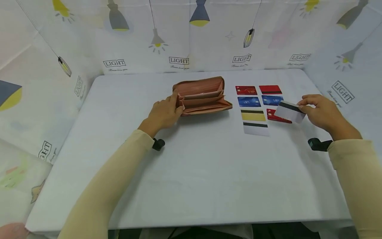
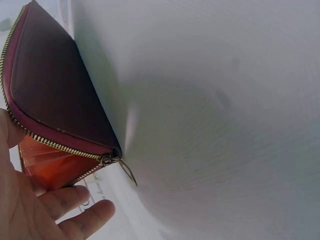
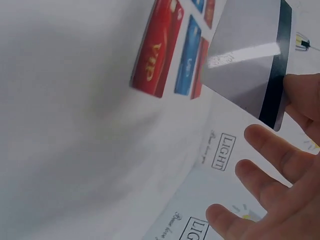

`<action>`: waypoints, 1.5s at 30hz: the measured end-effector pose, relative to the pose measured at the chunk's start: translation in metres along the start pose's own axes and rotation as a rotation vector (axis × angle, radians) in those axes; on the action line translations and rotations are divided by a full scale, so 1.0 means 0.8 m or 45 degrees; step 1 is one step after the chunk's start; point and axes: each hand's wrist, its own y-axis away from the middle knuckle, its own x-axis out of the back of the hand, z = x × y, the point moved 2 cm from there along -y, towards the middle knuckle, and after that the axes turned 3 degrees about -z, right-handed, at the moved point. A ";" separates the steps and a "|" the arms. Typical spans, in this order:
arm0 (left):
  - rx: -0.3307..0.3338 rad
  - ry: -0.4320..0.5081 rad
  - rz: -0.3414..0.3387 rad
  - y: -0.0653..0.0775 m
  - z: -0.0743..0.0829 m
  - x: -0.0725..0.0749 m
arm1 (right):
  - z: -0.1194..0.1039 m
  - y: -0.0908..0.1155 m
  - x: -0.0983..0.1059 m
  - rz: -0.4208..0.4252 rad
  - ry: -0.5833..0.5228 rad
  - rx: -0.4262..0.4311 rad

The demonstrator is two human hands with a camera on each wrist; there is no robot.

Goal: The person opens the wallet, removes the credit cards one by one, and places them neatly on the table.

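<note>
A brown zip wallet (image 1: 203,96) lies unzipped at the middle back of the table, its inner pockets showing. My left hand (image 1: 165,111) grips the wallet's left end, thumb at the near side; in the left wrist view the gold zipper (image 2: 55,142) runs along its edge. Between thumb and fingers my right hand (image 1: 323,113) pinches a white card (image 1: 289,111) with a black stripe, raised at a tilt over the right end of a red card (image 1: 276,116). In the right wrist view the white card (image 3: 250,55) is gripped by its striped edge; the other fingers are spread.
Cards lie in two columns right of the wallet: a red VIP card (image 1: 246,90), a striped red card (image 1: 270,89), two blue cards (image 1: 249,102), a gold card (image 1: 253,115) and another white card (image 1: 255,129). A lamp-printed curtain (image 1: 215,43) borders the white table (image 1: 209,179).
</note>
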 end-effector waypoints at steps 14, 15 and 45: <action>0.003 0.019 -0.011 0.002 0.000 0.002 | 0.038 -0.011 -0.044 -0.279 0.182 0.027; 0.002 0.017 -0.010 0.002 0.000 0.001 | 0.038 -0.012 -0.046 -0.265 0.195 0.033; -0.005 0.046 0.005 0.003 -0.002 0.002 | -0.157 -0.035 -0.082 0.001 0.108 0.353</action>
